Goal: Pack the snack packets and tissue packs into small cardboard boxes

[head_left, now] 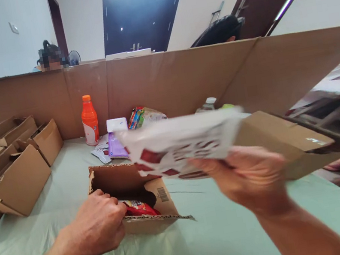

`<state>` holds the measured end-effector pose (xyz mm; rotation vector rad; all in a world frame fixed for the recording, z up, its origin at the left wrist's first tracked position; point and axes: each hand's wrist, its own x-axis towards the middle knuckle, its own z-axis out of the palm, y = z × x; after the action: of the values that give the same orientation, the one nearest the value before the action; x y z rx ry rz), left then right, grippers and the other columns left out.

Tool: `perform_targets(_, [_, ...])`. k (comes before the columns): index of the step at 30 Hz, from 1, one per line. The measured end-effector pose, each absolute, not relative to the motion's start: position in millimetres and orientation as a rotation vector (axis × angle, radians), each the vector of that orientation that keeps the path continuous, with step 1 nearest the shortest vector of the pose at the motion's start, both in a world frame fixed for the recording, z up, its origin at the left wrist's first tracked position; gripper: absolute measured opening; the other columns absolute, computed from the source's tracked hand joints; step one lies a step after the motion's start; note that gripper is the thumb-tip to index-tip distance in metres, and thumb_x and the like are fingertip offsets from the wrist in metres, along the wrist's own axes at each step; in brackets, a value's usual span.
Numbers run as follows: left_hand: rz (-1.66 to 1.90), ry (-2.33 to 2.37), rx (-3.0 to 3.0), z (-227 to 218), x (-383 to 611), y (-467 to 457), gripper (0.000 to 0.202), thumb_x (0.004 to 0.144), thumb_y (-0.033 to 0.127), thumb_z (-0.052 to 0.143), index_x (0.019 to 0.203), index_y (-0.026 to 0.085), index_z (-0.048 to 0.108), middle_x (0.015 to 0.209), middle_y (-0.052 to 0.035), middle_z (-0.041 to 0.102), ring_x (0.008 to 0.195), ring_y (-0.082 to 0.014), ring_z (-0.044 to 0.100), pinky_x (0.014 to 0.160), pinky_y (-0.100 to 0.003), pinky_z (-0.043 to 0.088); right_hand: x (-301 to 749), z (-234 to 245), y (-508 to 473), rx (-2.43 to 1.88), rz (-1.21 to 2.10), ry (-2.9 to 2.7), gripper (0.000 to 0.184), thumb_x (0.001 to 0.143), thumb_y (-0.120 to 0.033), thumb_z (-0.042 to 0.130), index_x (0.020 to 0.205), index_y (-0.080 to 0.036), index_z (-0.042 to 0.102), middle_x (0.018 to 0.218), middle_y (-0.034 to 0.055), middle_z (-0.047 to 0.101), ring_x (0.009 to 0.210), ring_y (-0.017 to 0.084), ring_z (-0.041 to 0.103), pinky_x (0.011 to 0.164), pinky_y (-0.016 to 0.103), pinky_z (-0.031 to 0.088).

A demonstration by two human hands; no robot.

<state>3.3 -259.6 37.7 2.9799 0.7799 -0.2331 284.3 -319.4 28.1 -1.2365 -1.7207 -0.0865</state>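
Observation:
My right hand (252, 174) is closed on a white packet with dark red shapes and lettering (179, 143), held up over the table and blurred by motion. An open cardboard box (159, 190) stands on the table in front of me, below and left of the packet. Inside the box lies a red packet (143, 209), partly hidden by the near wall. Curled at the box's left end is my left hand (99, 222); its fingers are wrapped on the edge there, their tips out of sight.
Several open cardboard boxes (22, 182) stand at left. Behind are an orange bottle (90, 123), a purple-and-white pack (117, 145), a colourful packet (145, 116) and a clear bottle (208, 104). A cardboard box (285, 134) sits at right. A cardboard partition (162, 81) runs along the back; a person sits beyond.

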Motion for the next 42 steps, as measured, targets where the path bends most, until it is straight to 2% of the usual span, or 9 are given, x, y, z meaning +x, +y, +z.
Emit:
perform_targets(4, [-0.142, 0.757, 3.005, 36, 0, -264, 0.014, 0.081, 0.012, 0.057, 0.085, 0.013, 0.071, 0.095, -0.0144, 0.077, 0.094, -0.0298, 0.073, 0.090, -0.045, 0.056, 242, 34, -293, -1.018, 0.116, -2.130, 0.027, 0.096, -0.017, 0.051, 0.096, -0.024, 0.077, 0.089, 0.0023, 0.080, 0.077, 0.015, 0.074, 0.070, 0.024, 0.060])
perform_targets(8, [-0.117, 0.750, 3.036, 35, -3, -266, 0.013, 0.081, 0.012, 0.057, 0.085, 0.015, 0.069, 0.092, -0.0121, 0.077, 0.089, -0.0282, 0.072, 0.087, -0.044, 0.055, 226, 21, -269, -1.193, 0.304, -2.354, 0.035, 0.092, -0.010, 0.042, 0.094, -0.022, 0.075, 0.088, 0.0029, 0.079, 0.078, 0.015, 0.072, 0.072, 0.024, 0.056])
perform_targets(11, [-0.120, 0.750, 3.037, 34, -4, -265, 0.012, 0.081, 0.012, 0.057, 0.082, 0.015, 0.068, 0.088, -0.0107, 0.075, 0.084, -0.0265, 0.071, 0.086, -0.045, 0.053, 228, 18, -267, -1.287, 0.336, -2.462, 0.033, 0.088, -0.008, 0.043, 0.085, -0.021, 0.073, 0.083, 0.0028, 0.077, 0.075, 0.015, 0.069, 0.069, 0.023, 0.052])
perform_targets(15, [-0.153, 0.746, 3.010, 34, -5, -264, 0.011, 0.083, 0.014, 0.058, 0.086, 0.014, 0.069, 0.091, -0.0107, 0.075, 0.087, -0.0271, 0.071, 0.089, -0.046, 0.051, 236, 28, -279, -1.383, 0.374, -2.461, 0.034, 0.088, -0.007, 0.043, 0.093, -0.022, 0.073, 0.092, 0.0038, 0.079, 0.079, 0.016, 0.069, 0.070, 0.024, 0.049])
perform_targets(20, [-0.155, 0.790, 2.982, 35, -4, -263, 0.010, 0.085, 0.015, 0.059, 0.085, 0.015, 0.069, 0.095, -0.0111, 0.075, 0.092, -0.0277, 0.069, 0.090, -0.046, 0.051, 226, 33, -278, -1.619, 0.311, -2.543, 0.027, 0.085, -0.006, 0.048, 0.079, -0.021, 0.070, 0.081, 0.0022, 0.077, 0.067, 0.015, 0.065, 0.058, 0.026, 0.036])
perform_targets(23, [-0.128, 0.797, 2.976, 32, -4, -263, 0.008, 0.084, 0.016, 0.061, 0.087, 0.015, 0.068, 0.097, -0.0116, 0.074, 0.095, -0.0289, 0.068, 0.092, -0.048, 0.051, 212, 23, -266, -1.718, 0.264, -2.570, 0.025, 0.085, -0.006, 0.052, 0.083, -0.020, 0.073, 0.085, 0.0045, 0.079, 0.072, 0.017, 0.068, 0.057, 0.027, 0.031])
perform_targets(31, [0.062, 0.852, 2.984, 27, -10, -265, 0.028, 0.080, 0.016, 0.063, 0.108, 0.013, 0.066, 0.138, -0.0209, 0.061, 0.117, -0.0354, 0.061, 0.100, -0.053, 0.049, 194, -16, -244, -1.532, 0.562, -2.700, 0.029, 0.081, -0.003, 0.057, 0.095, -0.017, 0.078, 0.096, 0.0103, 0.080, 0.081, 0.023, 0.072, 0.065, 0.028, 0.040])
perform_targets(37, [-0.058, 0.789, 2.971, 26, -6, -264, 0.015, 0.083, 0.020, 0.061, 0.096, 0.014, 0.067, 0.094, -0.0132, 0.073, 0.092, -0.0304, 0.067, 0.092, -0.049, 0.051, 202, -17, -250, -1.480, 0.543, -2.667, 0.027, 0.088, -0.010, 0.057, 0.102, -0.019, 0.078, 0.099, 0.0083, 0.080, 0.087, 0.023, 0.073, 0.072, 0.028, 0.049])
perform_targets(42, [-0.037, 0.759, 2.975, 25, -5, -264, 0.012, 0.086, 0.020, 0.060, 0.093, 0.014, 0.067, 0.092, -0.0128, 0.073, 0.087, -0.0297, 0.068, 0.088, -0.048, 0.051, 227, 5, -280, -1.189, 0.458, -2.295, 0.029, 0.099, -0.022, 0.049, 0.111, -0.023, 0.076, 0.104, 0.0053, 0.080, 0.093, 0.019, 0.074, 0.083, 0.030, 0.058])
